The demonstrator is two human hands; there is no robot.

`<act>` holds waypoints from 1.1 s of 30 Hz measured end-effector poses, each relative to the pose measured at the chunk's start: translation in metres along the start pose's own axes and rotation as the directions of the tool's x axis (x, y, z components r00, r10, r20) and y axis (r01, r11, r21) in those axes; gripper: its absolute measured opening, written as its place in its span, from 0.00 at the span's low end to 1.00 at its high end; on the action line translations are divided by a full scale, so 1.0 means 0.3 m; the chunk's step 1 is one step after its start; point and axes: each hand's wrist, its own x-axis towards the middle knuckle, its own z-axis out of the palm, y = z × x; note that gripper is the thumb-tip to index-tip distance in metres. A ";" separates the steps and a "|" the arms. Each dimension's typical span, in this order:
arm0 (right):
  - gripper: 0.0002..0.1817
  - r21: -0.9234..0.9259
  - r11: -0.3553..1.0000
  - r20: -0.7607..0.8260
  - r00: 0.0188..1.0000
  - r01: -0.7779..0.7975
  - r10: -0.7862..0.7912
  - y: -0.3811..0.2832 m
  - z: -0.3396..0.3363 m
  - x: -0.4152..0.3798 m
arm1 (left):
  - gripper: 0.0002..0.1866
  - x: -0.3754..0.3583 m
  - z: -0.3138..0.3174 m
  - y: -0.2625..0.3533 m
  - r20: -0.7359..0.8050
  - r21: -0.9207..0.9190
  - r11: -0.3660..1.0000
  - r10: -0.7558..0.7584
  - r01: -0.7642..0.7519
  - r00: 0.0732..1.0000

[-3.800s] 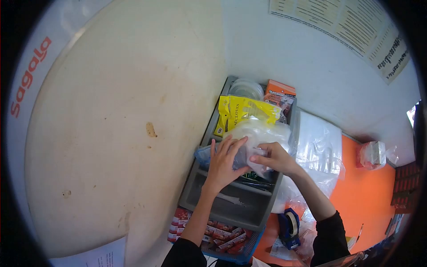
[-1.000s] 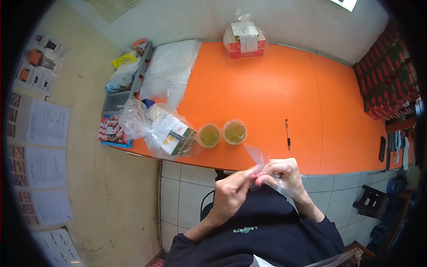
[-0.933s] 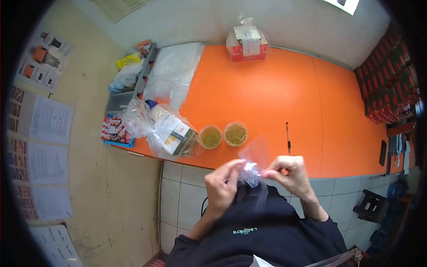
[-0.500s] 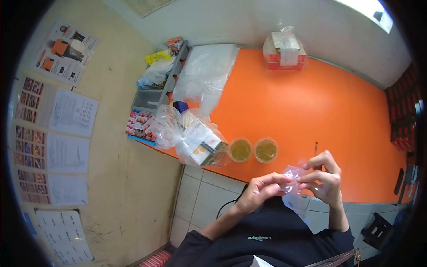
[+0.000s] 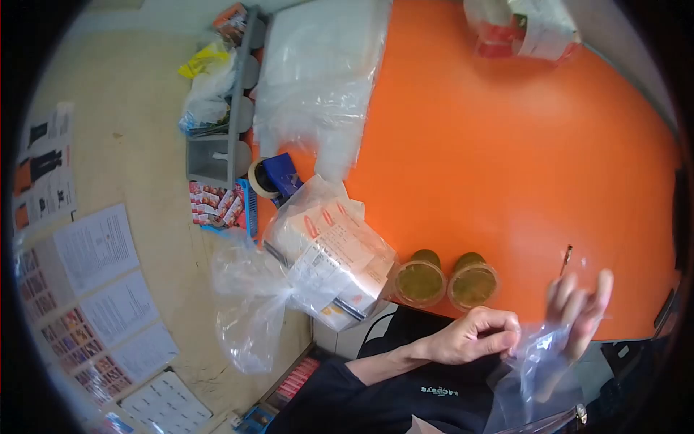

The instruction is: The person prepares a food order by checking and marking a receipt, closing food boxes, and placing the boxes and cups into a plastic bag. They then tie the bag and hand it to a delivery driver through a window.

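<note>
My left hand [image 5: 473, 336] pinches the edge of a thin clear plastic bag [image 5: 538, 354] between thumb and fingers. Beside it, my right hand [image 5: 582, 311] has its fingers stretched out and somewhat blurred, overlapping the far side of the bag. The bag hangs loosely between the hands, over my dark top. Just beyond my left hand, two clear lidded cups of green liquid, the left cup [image 5: 421, 282] and the right cup [image 5: 473, 284], stand side by side near the table's front edge. A pen [image 5: 567, 259] lies past my right fingertips.
On the orange table [image 5: 463, 173], a knotted clear bag with a box and paper slips [image 5: 336, 253] sits left of the cups. Flat plastic bags [image 5: 314, 79] lie behind, near a tape dispenser [image 5: 280, 175] and a grey organizer [image 5: 210, 159]. A wrapped red-and-white package [image 5: 524, 32] stands farther back.
My right hand has moved away from the left and its fingers have spread. The plastic bag looks more opened out. The view has shifted closer to the table and turned.
</note>
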 end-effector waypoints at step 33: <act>0.14 -0.305 0.951 0.092 0.992 -0.056 0.087 -0.083 -0.104 -0.079 | 0.15 -0.075 0.096 -0.006 -0.138 0.576 0.816 0.145 -0.039 0.980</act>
